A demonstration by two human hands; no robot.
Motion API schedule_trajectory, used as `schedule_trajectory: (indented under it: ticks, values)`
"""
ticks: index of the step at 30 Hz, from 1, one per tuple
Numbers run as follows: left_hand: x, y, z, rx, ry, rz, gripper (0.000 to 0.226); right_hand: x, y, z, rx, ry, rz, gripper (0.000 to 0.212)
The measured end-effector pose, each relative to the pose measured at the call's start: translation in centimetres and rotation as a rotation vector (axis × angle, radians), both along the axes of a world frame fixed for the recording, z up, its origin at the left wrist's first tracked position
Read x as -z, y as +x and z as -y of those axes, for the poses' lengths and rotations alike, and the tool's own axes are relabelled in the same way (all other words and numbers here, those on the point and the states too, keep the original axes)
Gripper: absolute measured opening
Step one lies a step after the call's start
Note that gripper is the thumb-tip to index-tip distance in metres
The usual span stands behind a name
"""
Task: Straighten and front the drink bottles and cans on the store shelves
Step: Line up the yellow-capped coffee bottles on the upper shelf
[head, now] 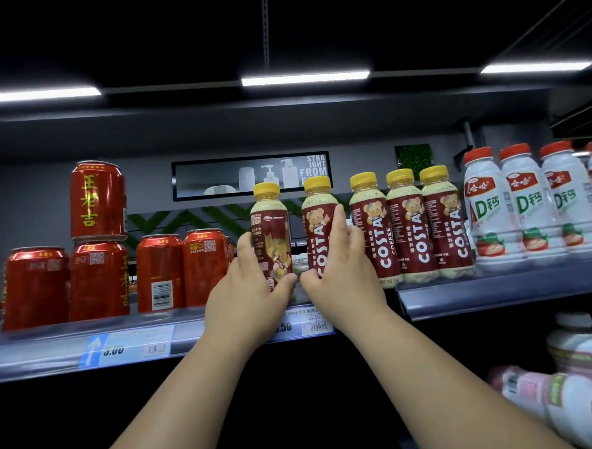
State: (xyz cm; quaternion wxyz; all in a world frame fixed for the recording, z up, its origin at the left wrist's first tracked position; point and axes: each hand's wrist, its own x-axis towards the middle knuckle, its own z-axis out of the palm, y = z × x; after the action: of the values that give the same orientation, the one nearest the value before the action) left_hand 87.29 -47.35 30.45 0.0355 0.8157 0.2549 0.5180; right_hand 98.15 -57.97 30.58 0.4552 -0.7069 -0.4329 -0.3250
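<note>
The left hand (250, 295) grips the turned bottle (270, 222), the right hand (341, 273) the next bottle (317, 223); likely stiff, slick plastic, best held mid-label.

Above me, three strip lights (305, 78) glow under a black ceiling (140, 33); ahead, a grey wall (29, 204) carries a framed poster (216, 175) and green zigzags (184, 220).

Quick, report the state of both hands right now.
Left hand: grips the leftmost Costa bottle.
Right hand: grips the second Costa bottle.
</note>
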Motion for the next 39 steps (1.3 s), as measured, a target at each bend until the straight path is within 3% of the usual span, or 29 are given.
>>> schedule_trajectory:
  ticks: [7, 28, 39]
  values:
    - [-0.12, -0.04, 0.25, 0.009, -0.009, -0.017, 0.086, 0.11, -0.10, -0.02, 0.085, 0.000, 0.065, 0.102]
    - [-0.57, -0.14, 0.01, 0.075, -0.103, -0.059, 0.083, 0.12, -0.23, 0.18, 0.013, -0.033, 0.052, 0.096]
    - [-0.31, -0.16, -0.26, 0.062, 0.009, -0.043, 0.071, 0.63, -0.55, 0.23, 0.015, 0.049, 0.075, 0.095]
